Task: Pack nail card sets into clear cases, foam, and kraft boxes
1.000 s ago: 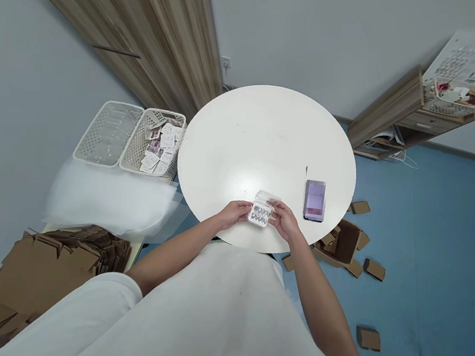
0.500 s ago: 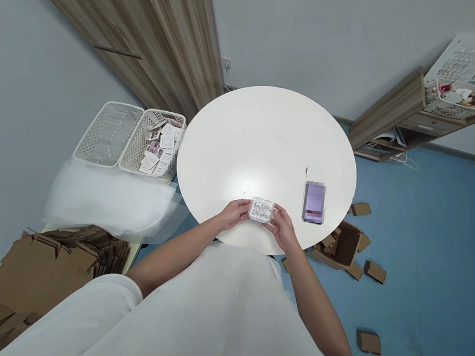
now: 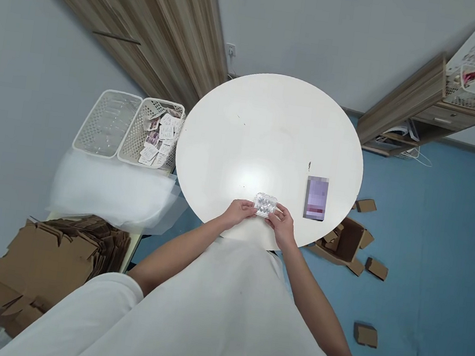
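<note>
A small clear plastic case (image 3: 265, 204) with several small pieces inside sits closed at the near edge of the round white table (image 3: 269, 135). My left hand (image 3: 239, 211) pinches its left end and my right hand (image 3: 280, 222) presses on its right end. Both hands have their fingers curled round the case. A phone (image 3: 316, 198) lies flat on the table to the right of my hands.
Two white baskets (image 3: 128, 128) stand left of the table, the right one holding several cards. Flattened cardboard (image 3: 46, 264) is piled at the lower left. Small brown boxes (image 3: 346, 245) lie on the blue floor at the right. A wooden cabinet (image 3: 169, 34) stands behind.
The case's lid stood open a second ago and is now shut. My hands have drawn closer together on the case.
</note>
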Motion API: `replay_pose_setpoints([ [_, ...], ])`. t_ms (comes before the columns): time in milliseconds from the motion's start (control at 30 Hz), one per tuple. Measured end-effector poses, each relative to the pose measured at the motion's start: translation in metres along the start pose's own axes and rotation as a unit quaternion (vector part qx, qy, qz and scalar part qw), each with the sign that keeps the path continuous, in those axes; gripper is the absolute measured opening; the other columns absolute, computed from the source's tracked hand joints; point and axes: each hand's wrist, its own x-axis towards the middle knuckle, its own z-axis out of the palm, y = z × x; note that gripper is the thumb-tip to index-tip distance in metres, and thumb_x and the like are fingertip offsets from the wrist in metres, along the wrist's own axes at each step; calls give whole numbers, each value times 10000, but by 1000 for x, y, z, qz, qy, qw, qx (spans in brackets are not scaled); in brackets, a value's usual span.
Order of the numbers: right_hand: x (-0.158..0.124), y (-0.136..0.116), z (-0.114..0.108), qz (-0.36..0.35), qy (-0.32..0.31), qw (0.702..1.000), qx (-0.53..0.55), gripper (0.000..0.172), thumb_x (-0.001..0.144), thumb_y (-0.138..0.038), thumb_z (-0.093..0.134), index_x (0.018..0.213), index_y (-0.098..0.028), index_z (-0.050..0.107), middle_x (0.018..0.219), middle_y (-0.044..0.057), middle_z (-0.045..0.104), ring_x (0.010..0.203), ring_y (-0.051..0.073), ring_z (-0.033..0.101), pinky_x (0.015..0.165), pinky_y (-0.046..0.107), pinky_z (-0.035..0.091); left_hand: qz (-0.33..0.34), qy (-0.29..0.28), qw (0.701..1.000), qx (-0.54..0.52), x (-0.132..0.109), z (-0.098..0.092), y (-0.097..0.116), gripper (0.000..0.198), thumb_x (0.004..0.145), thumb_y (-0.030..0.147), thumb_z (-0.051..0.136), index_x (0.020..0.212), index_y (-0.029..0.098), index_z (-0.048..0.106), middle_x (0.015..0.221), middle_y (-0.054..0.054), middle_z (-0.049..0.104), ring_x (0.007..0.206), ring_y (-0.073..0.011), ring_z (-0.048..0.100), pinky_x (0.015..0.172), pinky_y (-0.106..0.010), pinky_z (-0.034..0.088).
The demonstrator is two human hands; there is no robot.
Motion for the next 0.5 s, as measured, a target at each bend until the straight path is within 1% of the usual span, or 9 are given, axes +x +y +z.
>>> replay_pose_setpoints([
  [67, 2, 2, 0, -1, 13, 1000, -10, 516, 602, -293, 664, 1079, -231, 478, 920, 25, 583, 814, 166, 598, 740, 353, 527, 11, 10, 1000, 18, 3, 3, -3, 424, 586, 370, 740, 903, 119, 613, 764, -70, 671, 729, -195, 635, 790, -367, 444],
  [133, 4, 3, 0, -4, 22, 1000, -18, 520, 599, -296, 663, 1077, -227, 469, 927, 30, 581, 811, 168, 597, 731, 352, 525, 18, 19, 999, 33, 6, 5, -4, 410, 608, 366, 725, 912, 118, 604, 749, -64, 668, 722, -192, 635, 791, -365, 439],
  [267, 8, 4, 3, -15, 28, 999, -19, 512, 611, -301, 654, 1073, -236, 444, 969, 38, 581, 832, 167, 594, 741, 348, 517, 40, 46, 996, 60, 7, 7, -5, 460, 687, 341, 665, 1080, 145, 528, 766, -58, 663, 787, -191, 623, 799, -351, 432],
  [367, 11, 5, 5, -21, 26, 999, -26, 474, 626, -305, 641, 1051, -234, 443, 997, 47, 574, 847, 166, 589, 750, 345, 510, 66, 64, 990, 107, 6, 7, -8, 478, 747, 337, 597, 1176, 174, 465, 879, -69, 652, 846, -180, 602, 833, -348, 416],
  [500, 12, 7, 8, -30, 26, 998, -57, 455, 661, -324, 605, 1074, -223, 442, 1054, 66, 551, 881, 168, 578, 793, 353, 487, 85, 58, 986, 131, 5, 8, -9, 470, 790, 317, 527, 1227, 175, 428, 1109, -104, 555, 934, -171, 560, 850, -324, 412],
])
